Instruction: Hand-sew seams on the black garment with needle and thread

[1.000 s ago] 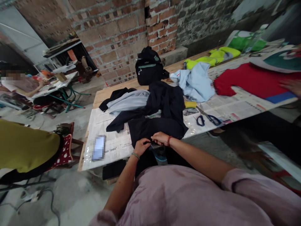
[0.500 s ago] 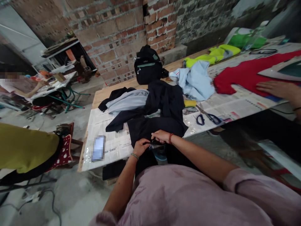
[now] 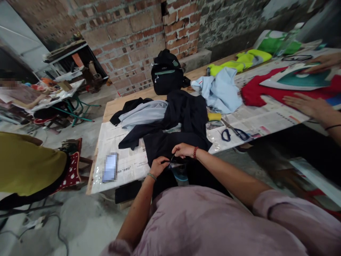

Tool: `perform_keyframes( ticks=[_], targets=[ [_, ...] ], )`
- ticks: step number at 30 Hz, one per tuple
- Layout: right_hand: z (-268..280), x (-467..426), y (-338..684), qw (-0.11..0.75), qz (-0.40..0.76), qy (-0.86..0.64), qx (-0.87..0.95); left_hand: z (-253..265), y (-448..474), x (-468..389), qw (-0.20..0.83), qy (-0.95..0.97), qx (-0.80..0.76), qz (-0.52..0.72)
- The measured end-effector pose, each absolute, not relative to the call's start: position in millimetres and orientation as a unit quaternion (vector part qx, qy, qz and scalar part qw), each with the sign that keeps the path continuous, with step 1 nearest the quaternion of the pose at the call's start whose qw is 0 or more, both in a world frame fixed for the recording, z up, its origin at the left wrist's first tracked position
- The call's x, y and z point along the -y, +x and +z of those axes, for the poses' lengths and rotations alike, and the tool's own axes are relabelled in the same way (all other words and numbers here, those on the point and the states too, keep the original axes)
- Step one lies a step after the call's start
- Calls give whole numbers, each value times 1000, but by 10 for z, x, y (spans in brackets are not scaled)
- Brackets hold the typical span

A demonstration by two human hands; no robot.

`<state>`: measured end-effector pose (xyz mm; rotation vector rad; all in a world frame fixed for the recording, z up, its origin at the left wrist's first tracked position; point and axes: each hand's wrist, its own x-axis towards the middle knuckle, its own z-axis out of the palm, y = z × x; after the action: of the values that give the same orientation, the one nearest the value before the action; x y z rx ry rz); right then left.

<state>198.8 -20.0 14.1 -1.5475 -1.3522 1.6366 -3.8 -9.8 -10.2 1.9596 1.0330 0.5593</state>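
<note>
A dark garment point(image 3: 176, 142) is spread over the table's near edge in front of me. My left hand point(image 3: 159, 166) pinches its lower hem between thumb and fingers. Just to the right and slightly higher, my right hand point(image 3: 183, 150) is closed, fingertips together, on a thin, small thing pointing down at the hem; it is too fine to name. Behind the hem, more dark cloth lies bunched up with a light grey piece point(image 3: 145, 113) on it.
Scissors point(image 3: 234, 131) and a yellow thread spool point(image 3: 214, 116) lie to the right, a phone point(image 3: 110, 167) left. Behind are a black bag point(image 3: 167, 74) and light blue cloth point(image 3: 222, 90). A co-worker's hands press an iron point(image 3: 298, 78) on red cloth point(image 3: 255, 89).
My right hand has risen a little away from the hem, while my left hand keeps its pinch. The co-worker's iron has slid left over the red cloth.
</note>
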Motion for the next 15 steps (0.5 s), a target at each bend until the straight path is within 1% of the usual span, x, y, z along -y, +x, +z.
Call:
perform_keyframes(
  ticks=[6, 12, 15],
  targets=[
    [43, 123, 1907, 290, 543, -596, 515, -94, -32, 93, 418, 783, -399, 230],
    [33, 121, 1861, 232, 462, -652, 555, -95, -36, 99, 417, 783, -400, 231],
    [27, 180, 1974, 212, 462, -652, 562, -100, -37, 99, 417, 781, -403, 231]
  ],
)
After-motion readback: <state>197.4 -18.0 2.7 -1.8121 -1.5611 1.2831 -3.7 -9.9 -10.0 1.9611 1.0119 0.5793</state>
